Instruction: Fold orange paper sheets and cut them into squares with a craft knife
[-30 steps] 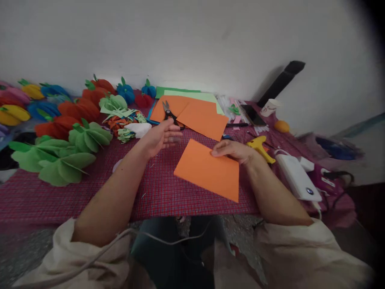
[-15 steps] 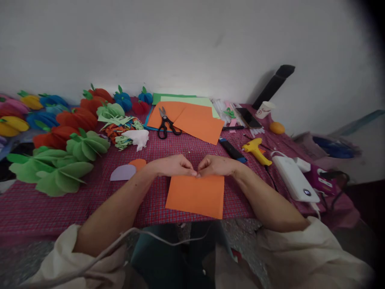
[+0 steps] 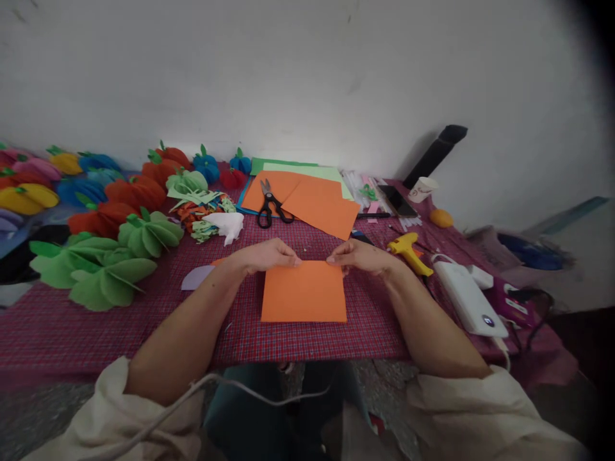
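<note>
A sheet of orange paper (image 3: 304, 293) lies before me near the table's front edge, its long sides running left to right. My left hand (image 3: 273, 255) pinches its far edge left of the middle, thumb on top. Toward the right corner of that same edge, my right hand (image 3: 358, 257) grips the paper between thumb and fingers. A lilac paper half-round (image 3: 196, 278) sits left of my left forearm, with a bit of orange paper (image 3: 220, 262) mostly covered by the arm. Black-handled scissors (image 3: 273, 203) rest on more orange sheets (image 3: 323, 214) at the back.
Green paper pumpkins (image 3: 108, 282) and other coloured ones crowd the left. Beside them are paper scraps (image 3: 204, 214) and a white tissue (image 3: 227, 224). At right are a yellow glue gun (image 3: 410, 251), white power bank (image 3: 471, 298), phone (image 3: 398, 201) and paper cup (image 3: 423, 189).
My hands have moved apart along the far edge, from meeting at its middle. The orange sheet has shifted away from the table's front edge and turned straighter.
</note>
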### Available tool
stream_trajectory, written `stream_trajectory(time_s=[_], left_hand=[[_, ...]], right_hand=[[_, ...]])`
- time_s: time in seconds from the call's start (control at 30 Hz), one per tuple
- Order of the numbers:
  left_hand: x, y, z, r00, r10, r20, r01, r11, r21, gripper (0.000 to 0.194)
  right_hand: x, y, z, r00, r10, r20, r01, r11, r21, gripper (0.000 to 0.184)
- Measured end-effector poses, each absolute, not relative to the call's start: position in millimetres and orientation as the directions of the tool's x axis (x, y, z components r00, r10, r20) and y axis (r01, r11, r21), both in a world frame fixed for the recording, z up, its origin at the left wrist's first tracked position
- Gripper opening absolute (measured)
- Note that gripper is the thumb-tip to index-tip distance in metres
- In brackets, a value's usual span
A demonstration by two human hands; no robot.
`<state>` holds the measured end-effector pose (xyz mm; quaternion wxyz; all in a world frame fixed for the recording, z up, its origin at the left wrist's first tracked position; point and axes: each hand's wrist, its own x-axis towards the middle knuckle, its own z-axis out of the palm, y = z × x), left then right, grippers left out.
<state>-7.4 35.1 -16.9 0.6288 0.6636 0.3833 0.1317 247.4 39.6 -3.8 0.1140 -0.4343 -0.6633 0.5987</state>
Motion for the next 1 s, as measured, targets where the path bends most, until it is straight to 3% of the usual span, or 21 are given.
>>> stream_trajectory(time_s=[0.13, 0.27, 0.47, 0.83, 1.0], left_hand=[[-14.1, 36.6, -14.5, 0.612, 0.712, -0.344, 0.296, 0.198, 0.935, 0.031], [-17.8, 37.9, -14.5, 0.577, 0.738, -0.35, 0.191, 0.295, 0.936, 0.027], [-12.3, 36.3, -16.7, 0.547, 0.746, -0.379, 0.146, 0.36, 0.921, 0.027], [-17.8, 38.5, -12.5, 0.495, 0.823, -0.278, 0.151, 0.234, 0.961, 0.028], [-23.9, 38.6, -5.2, 0.453, 0.868, -0.202, 0.264, 0.086, 0.961, 0.031]], right_hand=[[258.4, 47.0, -2.2, -0.52, 0.78, -0.348, 0.393, -0.143, -0.908, 0.029], [256.6, 47.9, -4.4, -0.394, 0.873, -0.289, 0.21, -0.22, -0.953, 0.03], [228.9, 30.6, -10.5, -0.473, 0.834, -0.284, 0.107, -0.266, -0.958, 0.029], [235.5, 36.5, -12.8, -0.378, 0.88, -0.287, 0.053, -0.288, -0.956, 0.025], [240.3, 37.2, -7.2, -0.361, 0.889, -0.281, 0.045, -0.285, -0.958, 0.026]])
